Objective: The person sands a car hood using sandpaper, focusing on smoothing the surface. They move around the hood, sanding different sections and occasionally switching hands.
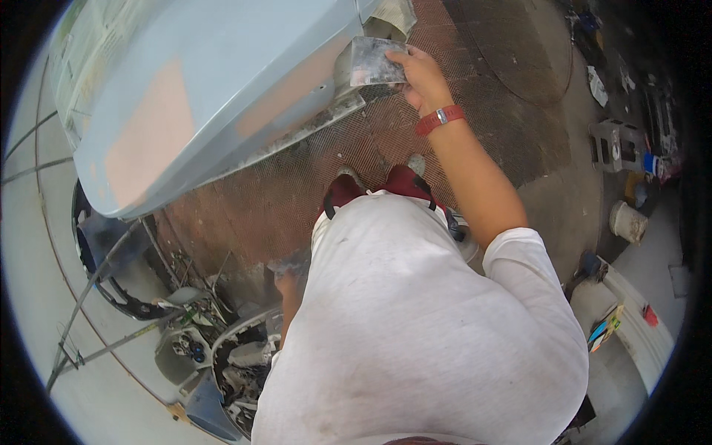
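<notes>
My right hand [426, 80] is stretched out beside the far end of a light grey vehicle panel [245, 52]. Pinched between its thumb and fingers is a flat, rectangular grey sheet [372, 63] with whitish smudges. The panel carries a large peach-coloured patch [152, 133] and a narrower one [293, 85] along its side. Low at my left side, my left hand [284, 280] is partly hidden by my body and blurred. A greyish, unclear shape lies right at its fingers, so its grip cannot be made out.
Reddish textured matting [245, 200] covers the floor under my feet. Vehicle parts [248, 356] are piled behind my left side, near a metal stand [104, 267]. On the right are a white bucket [627, 222] and a grey crate [617, 144]. A hose [519, 100] curves across the floor.
</notes>
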A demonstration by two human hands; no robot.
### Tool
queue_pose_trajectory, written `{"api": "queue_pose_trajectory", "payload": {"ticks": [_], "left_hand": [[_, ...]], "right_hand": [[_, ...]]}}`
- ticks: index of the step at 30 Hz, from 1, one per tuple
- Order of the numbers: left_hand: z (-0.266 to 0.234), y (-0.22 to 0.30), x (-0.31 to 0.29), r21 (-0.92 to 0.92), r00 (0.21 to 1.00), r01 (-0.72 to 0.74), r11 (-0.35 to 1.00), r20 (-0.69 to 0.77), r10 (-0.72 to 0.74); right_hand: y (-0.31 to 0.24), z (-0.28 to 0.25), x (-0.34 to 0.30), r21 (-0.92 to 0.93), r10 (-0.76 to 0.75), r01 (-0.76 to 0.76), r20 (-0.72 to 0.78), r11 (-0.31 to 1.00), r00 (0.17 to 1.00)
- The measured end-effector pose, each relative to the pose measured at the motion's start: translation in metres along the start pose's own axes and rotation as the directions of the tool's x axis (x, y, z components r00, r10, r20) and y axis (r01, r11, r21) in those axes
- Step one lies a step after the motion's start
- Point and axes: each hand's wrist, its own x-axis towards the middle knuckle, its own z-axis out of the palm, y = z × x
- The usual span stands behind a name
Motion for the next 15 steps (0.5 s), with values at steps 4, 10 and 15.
{"api": "queue_pose_trajectory", "payload": {"ticks": [4, 10, 15], "left_hand": [[0.007, 0.007, -0.022, 0.190, 0.955, -0.295, 0.936, 0.098, 0.281], [0.024, 0.020, -0.032, 0.222, 0.946, -0.324, 0.920, 0.053, 0.320], [0.030, 0.001, -0.007, 0.237, 0.944, -0.324, 0.916, 0.010, 0.331]], "right_hand": [[0.000, -0.004, 0.003, -0.014, 0.026, -0.024, 0.099, 1.000, 0.995], [0.029, 0.004, 0.018, -0.282, -0.193, 0.240, 0.183, 0.929, 0.964], [0.026, 0.016, 0.006, -0.776, -0.463, 0.485, 0.285, 0.402, 0.839]]}}
